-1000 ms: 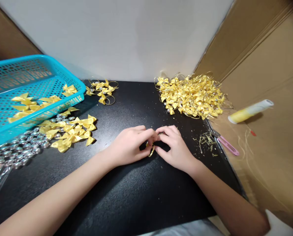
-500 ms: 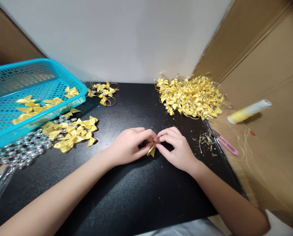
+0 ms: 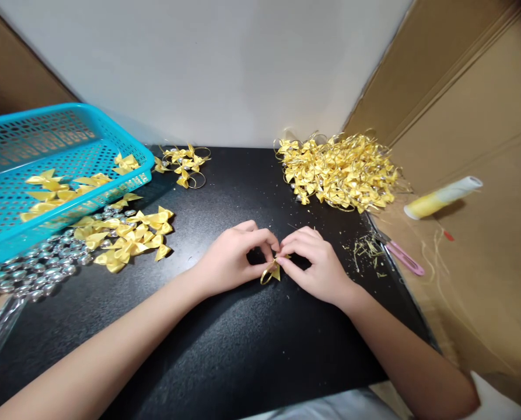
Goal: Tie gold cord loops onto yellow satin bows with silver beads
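Note:
Near the middle of the black table [image 3: 225, 350], my left hand [image 3: 238, 259] and my right hand [image 3: 310, 262] meet fingertip to fingertip. Between them they pinch a small yellow ribbon bow [image 3: 276, 271]. A loop of gold cord [image 3: 266, 276] hangs from it, below my left fingertips. Most of the bow is covered by my fingers, so its knot and centre are hidden. Thumb and forefinger are closed on each side.
A blue plastic basket [image 3: 144, 157] with several yellow bows stands at the left. Beside it lie loose bows [image 3: 133, 239] and silver beads [image 3: 45, 262]. Looped bows [image 3: 339, 172] are heaped at the back right, near pink-handled snips [image 3: 404, 258], cord scraps [image 3: 367, 251] and a spool [image 3: 444, 197].
The bow has turned slightly between my fingers, and more of its ribbon and the gold loop now shows. Both hands stay in nearly the same place.

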